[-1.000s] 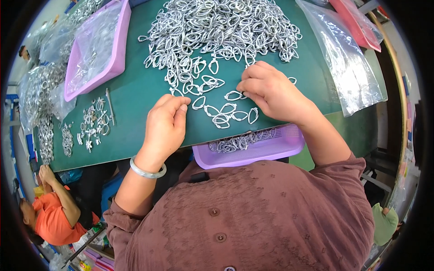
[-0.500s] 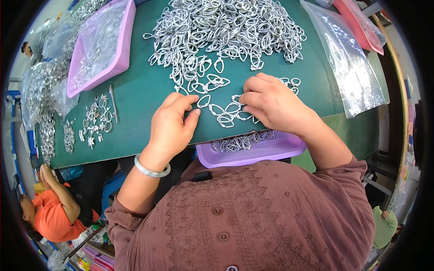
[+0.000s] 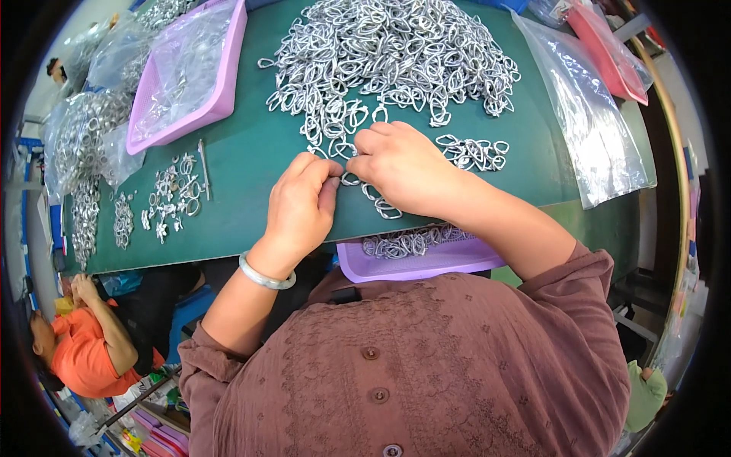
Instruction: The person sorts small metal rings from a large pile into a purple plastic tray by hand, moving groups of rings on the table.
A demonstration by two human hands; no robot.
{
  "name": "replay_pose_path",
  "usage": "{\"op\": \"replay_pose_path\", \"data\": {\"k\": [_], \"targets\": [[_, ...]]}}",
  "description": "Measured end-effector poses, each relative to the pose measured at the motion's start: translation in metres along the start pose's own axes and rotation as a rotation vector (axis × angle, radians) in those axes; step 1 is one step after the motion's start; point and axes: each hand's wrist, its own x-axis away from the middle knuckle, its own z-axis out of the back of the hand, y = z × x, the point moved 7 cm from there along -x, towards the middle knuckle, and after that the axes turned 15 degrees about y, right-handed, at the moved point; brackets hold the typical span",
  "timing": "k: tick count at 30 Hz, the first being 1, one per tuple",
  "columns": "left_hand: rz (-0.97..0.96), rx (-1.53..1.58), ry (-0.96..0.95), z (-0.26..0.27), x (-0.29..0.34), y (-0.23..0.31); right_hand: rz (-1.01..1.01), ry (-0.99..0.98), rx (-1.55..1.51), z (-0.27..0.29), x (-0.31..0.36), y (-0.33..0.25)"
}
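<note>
Currently | near purple basket (image 3: 426, 269): silver loops (image 3: 407, 242) | left pink basket (image 3: 221, 99): clear plastic (image 3: 186, 61) | loops pointed-oval, heaped far-centre on table (image 3: 251, 183) | left hand (image 3: 298, 202), right hand (image 3: 400, 167): fingers curled nearly closed, any hold unclear

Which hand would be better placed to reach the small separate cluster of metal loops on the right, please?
Probably the right hand: the cluster lies close beside it, whereas the left hand is farther off, with the right between them.

Silver pointed-oval rings (image 3: 392, 57) are heaped, overlapping, in bulk; a smaller cluster (image 3: 466, 153) is set apart at right; nearer rings (image 3: 385, 206), partly hidden, appear loosely scattered.
</note>
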Motion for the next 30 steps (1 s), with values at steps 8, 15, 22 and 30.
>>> {"op": "replay_pose_path", "data": {"k": [8, 15, 22, 30], "targets": [[0.107, 0.064, -0.018, 0.006, 0.008, 0.000, -0.171, 0.000, -0.146, 0.002, 0.002, 0.011], [0.179, 0.307, 0.040, 0.004, 0.006, 0.013, -0.668, 0.083, -0.702, 0.015, 0.019, 0.030], [0.146, 0.372, 0.052, 0.005, -0.002, 0.026, -0.749, 0.110, -0.785, 0.020, 0.022, 0.029], [0.132, 0.375, 0.071, -0.002, 0.002, 0.023, -0.693, 0.090, -0.748, 0.021, 0.026, 0.025]]}}
